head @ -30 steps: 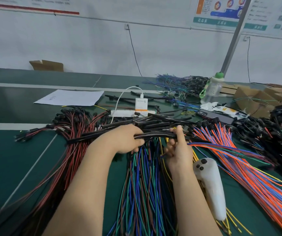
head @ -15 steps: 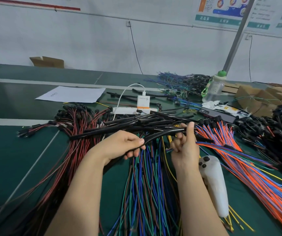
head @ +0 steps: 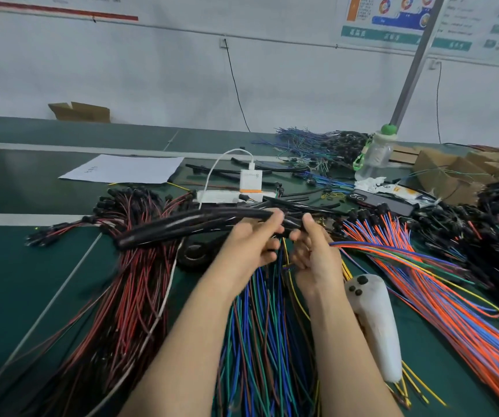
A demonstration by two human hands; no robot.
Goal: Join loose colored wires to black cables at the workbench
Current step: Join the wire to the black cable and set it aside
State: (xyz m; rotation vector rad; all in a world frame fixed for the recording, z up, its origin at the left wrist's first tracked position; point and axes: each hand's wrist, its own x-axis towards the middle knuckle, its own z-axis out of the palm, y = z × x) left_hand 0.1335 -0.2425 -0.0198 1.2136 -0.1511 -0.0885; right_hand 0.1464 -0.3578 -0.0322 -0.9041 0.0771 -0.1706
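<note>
A thick black cable (head: 182, 225) runs from the left across the middle of the green bench, motion-blurred. My left hand (head: 251, 245) grips it near its right end, thumb on top. My right hand (head: 314, 251) pinches the cable's end with thumb and forefinger, and a thin bunch of colored wires (head: 371, 248) leads away from that hand to the right. Under both forearms lies a spread of blue, green and brown loose wires (head: 260, 335). More black cables (head: 308, 206) lie just behind my hands.
Red-and-black leads (head: 134, 266) fan out at left; orange and blue wires (head: 453, 302) at right. A white handheld controller (head: 374, 326) lies beside my right forearm. A white charger (head: 249, 182), a paper sheet (head: 125, 168), a bottle (head: 376, 153) and cardboard boxes (head: 453, 173) stand behind.
My hands have come closer together and lifted the black cable. My left hand has slid along it toward the right hand; the cable's left part has swung up off the pile.
</note>
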